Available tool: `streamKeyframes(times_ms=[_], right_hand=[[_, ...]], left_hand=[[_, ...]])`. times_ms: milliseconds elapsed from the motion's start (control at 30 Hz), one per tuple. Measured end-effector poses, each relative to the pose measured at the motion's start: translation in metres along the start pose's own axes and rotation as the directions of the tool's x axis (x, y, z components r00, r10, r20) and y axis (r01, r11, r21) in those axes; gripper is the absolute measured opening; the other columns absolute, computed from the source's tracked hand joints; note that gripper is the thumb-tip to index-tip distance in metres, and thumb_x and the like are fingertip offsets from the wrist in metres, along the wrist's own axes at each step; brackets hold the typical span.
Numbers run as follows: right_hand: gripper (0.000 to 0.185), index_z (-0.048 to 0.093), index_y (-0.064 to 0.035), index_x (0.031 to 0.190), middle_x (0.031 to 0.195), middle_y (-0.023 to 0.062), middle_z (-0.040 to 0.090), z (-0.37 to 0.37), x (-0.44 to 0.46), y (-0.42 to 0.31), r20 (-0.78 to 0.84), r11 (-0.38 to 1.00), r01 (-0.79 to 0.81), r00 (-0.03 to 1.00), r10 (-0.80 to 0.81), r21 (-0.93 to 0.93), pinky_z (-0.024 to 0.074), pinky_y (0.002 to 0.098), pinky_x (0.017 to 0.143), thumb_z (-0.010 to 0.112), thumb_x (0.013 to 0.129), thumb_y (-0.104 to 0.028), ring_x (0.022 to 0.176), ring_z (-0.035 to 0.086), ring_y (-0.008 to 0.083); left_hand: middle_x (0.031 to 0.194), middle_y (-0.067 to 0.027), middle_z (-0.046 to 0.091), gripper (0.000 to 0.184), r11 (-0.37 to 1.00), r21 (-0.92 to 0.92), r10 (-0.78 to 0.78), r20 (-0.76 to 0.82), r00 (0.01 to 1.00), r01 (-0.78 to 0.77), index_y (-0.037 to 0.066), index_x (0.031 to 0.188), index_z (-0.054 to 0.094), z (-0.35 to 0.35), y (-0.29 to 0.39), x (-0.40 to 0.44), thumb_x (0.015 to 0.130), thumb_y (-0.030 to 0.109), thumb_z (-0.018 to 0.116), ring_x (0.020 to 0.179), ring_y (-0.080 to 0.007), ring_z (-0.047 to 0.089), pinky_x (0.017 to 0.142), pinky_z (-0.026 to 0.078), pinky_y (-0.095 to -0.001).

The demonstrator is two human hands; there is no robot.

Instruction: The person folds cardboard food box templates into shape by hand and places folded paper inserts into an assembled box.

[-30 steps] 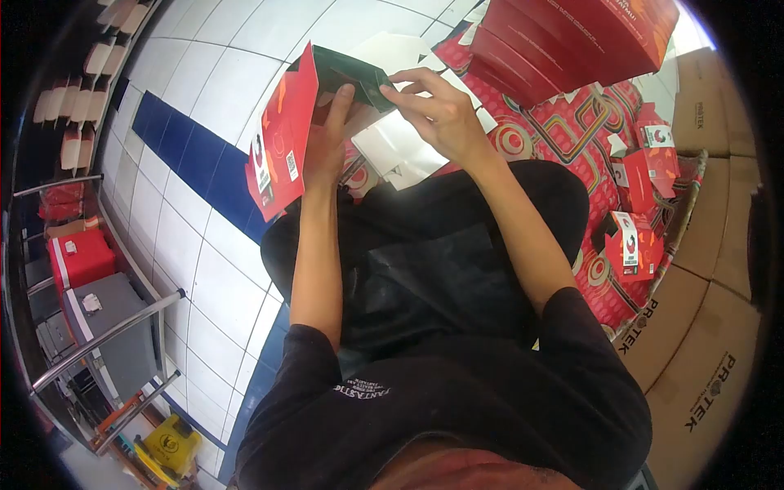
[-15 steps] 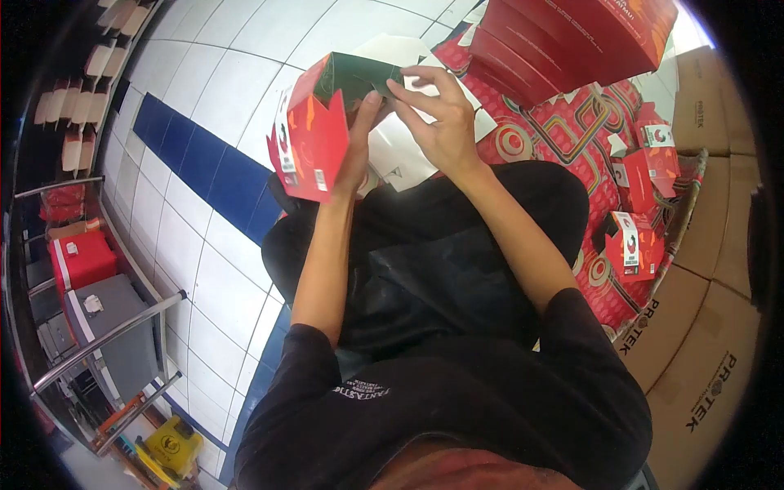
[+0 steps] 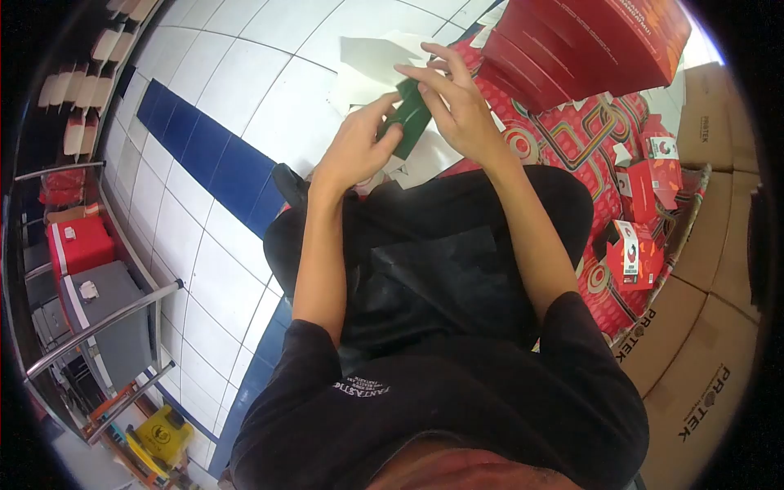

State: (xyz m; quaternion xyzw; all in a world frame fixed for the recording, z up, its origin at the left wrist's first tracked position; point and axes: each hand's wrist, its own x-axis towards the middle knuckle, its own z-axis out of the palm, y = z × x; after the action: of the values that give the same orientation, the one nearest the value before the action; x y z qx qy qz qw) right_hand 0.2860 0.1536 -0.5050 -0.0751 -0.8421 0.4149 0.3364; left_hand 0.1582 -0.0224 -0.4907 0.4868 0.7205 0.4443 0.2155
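A dark green cardboard panel stands tilted between my hands, above my crossed legs. My left hand grips its left side, with the thumb on the near face. My right hand pinches its upper edge between thumb and index finger, the other fingers raised. Whether this panel belongs to a larger carton is unclear. White sheets or flaps spread behind and under my hands.
Tall red cartons stand at upper right on a patterned red mat. Small red boxes lie at right beside brown cardboard boxes. At left is a metal-framed rack on white tiles.
The red carton with the green inside has turned or left view; only a green panel now shows between my hands. My left hand has rolled over, its back facing up.
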Motion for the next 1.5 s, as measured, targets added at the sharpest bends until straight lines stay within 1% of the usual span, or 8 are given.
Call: streamKeyframes(times_ms=[367,500,667,933,1267,1300,1467,1500], right_hand=[[0.028,0.070,-0.0028,0.126,0.122,0.0168,0.070,-0.024,0.004,0.027,0.105,0.974,-0.198,0.972,0.210,-0.112,0.0576,0.0419,0.095,0.057,0.112,-0.023,0.112,0.073,0.0327],[0.028,0.070,-0.0040,0.128,0.120,0.0120,0.069,-0.019,0.006,0.030,0.015,0.777,-0.468,0.860,0.510,0.421,0.0590,0.0363,0.092,0.056,0.114,-0.024,0.108,0.072,0.0208],[0.030,0.070,-0.0078,0.134,0.127,0.0171,0.065,-0.018,0.005,0.012,0.206,0.993,-0.063,0.978,0.042,0.095,0.0585,0.0366,0.090,0.065,0.110,-0.024,0.103,0.072,0.0255],[0.030,0.073,-0.0056,0.128,0.119,0.0164,0.065,-0.004,-0.004,0.019,0.086,0.963,-0.268,0.961,0.264,0.035,0.0598,0.0386,0.082,0.076,0.102,-0.022,0.089,0.073,0.0273],[0.037,0.076,-0.0096,0.132,0.125,0.0190,0.066,0.010,-0.010,0.017,0.248,0.975,-0.177,0.959,0.140,0.135,0.0597,0.0388,0.091,0.080,0.099,-0.027,0.105,0.072,0.0315],[0.052,0.069,-0.0116,0.141,0.129,0.0134,0.064,0.015,-0.012,0.023,0.240,0.993,-0.065,0.970,0.039,0.101,0.0586,0.0377,0.093,0.087,0.095,-0.028,0.115,0.068,0.0269],[0.068,0.067,-0.0106,0.142,0.119,0.0113,0.064,0.002,-0.006,0.003,0.102,0.976,0.127,0.984,-0.146,0.175,0.0584,0.0371,0.082,0.097,0.082,-0.025,0.098,0.068,0.0248],[0.066,0.068,-0.0106,0.142,0.124,0.0097,0.067,-0.013,-0.002,-0.010,0.161,0.976,0.036,0.984,-0.071,0.213,0.0584,0.0366,0.080,0.097,0.084,-0.026,0.093,0.068,0.0226]], left_hand=[[0.106,-0.0117,0.078,0.039,0.996,-0.033,-0.085,0.039,0.996,0.086,0.004,0.141,0.067,-0.030,0.000,0.000,0.103,0.012,0.070,0.093,-0.0150,0.069,0.088,0.055,-0.0334],[0.106,-0.0091,0.078,0.034,0.979,-0.134,-0.177,-0.172,0.969,0.155,0.005,0.137,0.070,-0.024,-0.013,0.004,0.104,0.012,0.072,0.094,-0.0124,0.066,0.088,0.053,-0.0308],[0.089,-0.0077,0.076,0.030,0.993,-0.116,-0.032,-0.181,0.983,0.011,0.005,0.129,0.077,-0.015,-0.014,0.005,0.102,0.018,0.076,0.074,-0.0132,0.065,0.066,0.052,-0.0313],[0.086,-0.0070,0.076,0.031,0.973,-0.183,-0.158,-0.075,0.985,0.142,0.006,0.130,0.080,-0.018,-0.021,0.003,0.102,0.021,0.077,0.068,-0.0105,0.060,0.063,0.050,-0.0295],[0.111,-0.0093,0.081,0.032,0.998,-0.062,-0.008,-0.145,0.989,-0.001,0.004,0.132,0.078,-0.026,-0.015,0.001,0.103,0.016,0.075,0.098,-0.0138,0.071,0.081,0.059,-0.0309],[0.116,-0.0088,0.079,0.037,0.924,-0.294,-0.291,-0.121,0.949,0.246,0.004,0.139,0.075,-0.027,0.007,-0.002,0.104,0.016,0.075,0.105,-0.0159,0.072,0.086,0.059,-0.0309],[0.130,-0.0175,0.070,0.053,0.982,0.058,0.188,-0.404,0.895,-0.179,-0.002,0.152,0.059,-0.059,-0.047,0.004,0.116,0.036,0.053,0.121,-0.0233,0.065,0.108,0.052,-0.0402],[0.136,-0.0213,0.065,0.054,0.896,-0.396,-0.063,-0.562,0.825,-0.202,-0.002,0.159,0.050,-0.065,-0.035,0.005,0.115,0.030,0.052,0.125,-0.0283,0.064,0.113,0.050,-0.0445]])
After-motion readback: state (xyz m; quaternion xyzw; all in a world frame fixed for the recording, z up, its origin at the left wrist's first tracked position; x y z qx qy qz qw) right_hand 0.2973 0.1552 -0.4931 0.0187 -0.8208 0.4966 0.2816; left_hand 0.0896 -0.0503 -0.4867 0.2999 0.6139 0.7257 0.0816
